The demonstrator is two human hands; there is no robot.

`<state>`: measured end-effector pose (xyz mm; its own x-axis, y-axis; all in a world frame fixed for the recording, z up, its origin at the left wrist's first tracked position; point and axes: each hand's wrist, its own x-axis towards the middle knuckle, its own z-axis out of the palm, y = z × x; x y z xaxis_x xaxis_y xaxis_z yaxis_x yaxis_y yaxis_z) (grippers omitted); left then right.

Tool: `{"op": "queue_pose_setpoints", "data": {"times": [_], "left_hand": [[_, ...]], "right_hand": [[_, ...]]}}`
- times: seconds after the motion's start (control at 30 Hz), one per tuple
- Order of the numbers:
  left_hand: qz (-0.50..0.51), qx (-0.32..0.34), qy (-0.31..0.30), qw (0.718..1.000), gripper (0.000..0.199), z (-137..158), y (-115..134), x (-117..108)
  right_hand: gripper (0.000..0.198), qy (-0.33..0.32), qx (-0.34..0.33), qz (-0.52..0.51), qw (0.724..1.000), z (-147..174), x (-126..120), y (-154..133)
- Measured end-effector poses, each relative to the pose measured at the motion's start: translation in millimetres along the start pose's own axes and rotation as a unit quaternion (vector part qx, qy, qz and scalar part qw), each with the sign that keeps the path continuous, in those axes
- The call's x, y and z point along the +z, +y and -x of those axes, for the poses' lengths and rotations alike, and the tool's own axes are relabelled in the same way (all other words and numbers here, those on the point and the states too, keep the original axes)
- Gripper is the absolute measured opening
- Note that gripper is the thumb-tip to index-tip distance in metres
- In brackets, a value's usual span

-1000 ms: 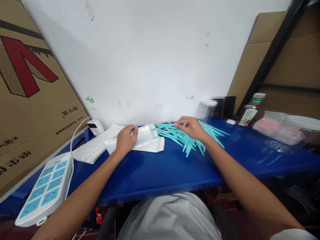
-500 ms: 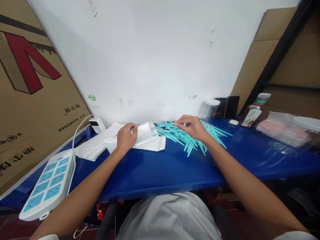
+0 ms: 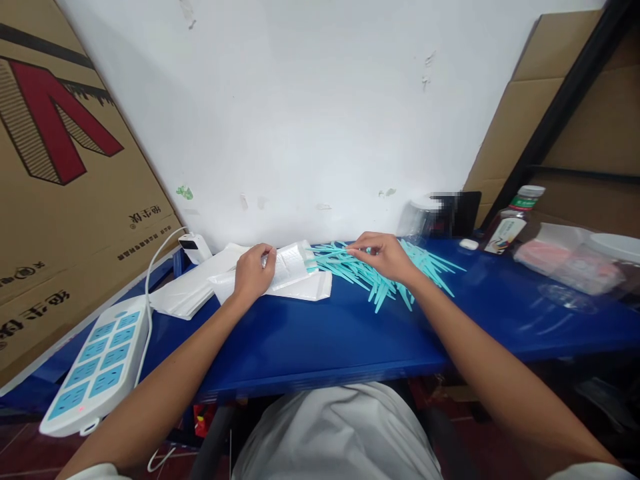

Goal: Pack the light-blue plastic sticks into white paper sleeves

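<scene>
My left hand (image 3: pixel 255 270) is closed on a white padded mailer bag (image 3: pixel 293 265), whose open end faces right. Teal tips show at that end. Under it lies another white bag (image 3: pixel 317 287), flat on the blue table (image 3: pixel 330 340). My right hand (image 3: pixel 381 255) pinches a thin teal plastic stick (image 3: pixel 336 253) between thumb and fingertips, its far end pointing left toward the bag's mouth. Below and around this hand spreads a loose pile of similar teal sticks (image 3: pixel 377 283). Whether the held stick's tip is inside the bag cannot be made out.
Flat white bags (image 3: pixel 187 293) are stacked on the left, beside a white charger (image 3: pixel 196 249) and a power strip (image 3: pixel 95 367). Along the right stand a clear jar (image 3: pixel 420 223), a bottle (image 3: pixel 510 223) and a lidded tub (image 3: pixel 610 260). A large cardboard box (image 3: pixel 65 213) leans at left.
Both hands stay almost in place, the left on the bag and the right in its pinch. A bit of teal now shows between the right fingers. The view has shifted slightly.
</scene>
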<state>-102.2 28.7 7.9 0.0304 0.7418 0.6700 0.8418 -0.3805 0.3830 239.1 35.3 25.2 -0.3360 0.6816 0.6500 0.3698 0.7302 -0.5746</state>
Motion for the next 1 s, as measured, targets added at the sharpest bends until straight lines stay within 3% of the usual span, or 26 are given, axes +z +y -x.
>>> {"op": "queue_pose_setpoints", "data": {"times": [0.23, 0.5, 0.67, 0.73, 0.83, 1.0], "left_hand": [[0.055, 0.071, -0.015, 0.996, 0.028, 6, 16, -4], [0.101, 0.090, -0.004, 0.991, 0.026, 17, 42, -5], [0.077, 0.072, 0.019, 0.994, 0.027, 14, 36, -2], [0.064, 0.059, 0.028, 0.996, 0.026, 11, 30, -2], [0.048, 0.039, 0.026, 0.998, 0.026, 8, 21, -2], [0.034, 0.037, 0.006, 0.999, 0.026, 7, 14, 1]], "right_hand": [[0.040, -0.036, 0.043, -0.028, 0.998, 4, 18, -2], [0.035, -0.003, 0.050, -0.060, 0.997, 13, 62, -20], [0.032, -0.017, 0.013, -0.077, 0.997, 7, 52, -17], [0.033, 0.003, 0.039, -0.040, 0.998, 3, 39, -8], [0.027, 0.015, 0.090, 0.095, 0.991, 2, 22, 15], [0.028, -0.082, 0.099, 0.260, 0.957, 8, 20, 45]]}}
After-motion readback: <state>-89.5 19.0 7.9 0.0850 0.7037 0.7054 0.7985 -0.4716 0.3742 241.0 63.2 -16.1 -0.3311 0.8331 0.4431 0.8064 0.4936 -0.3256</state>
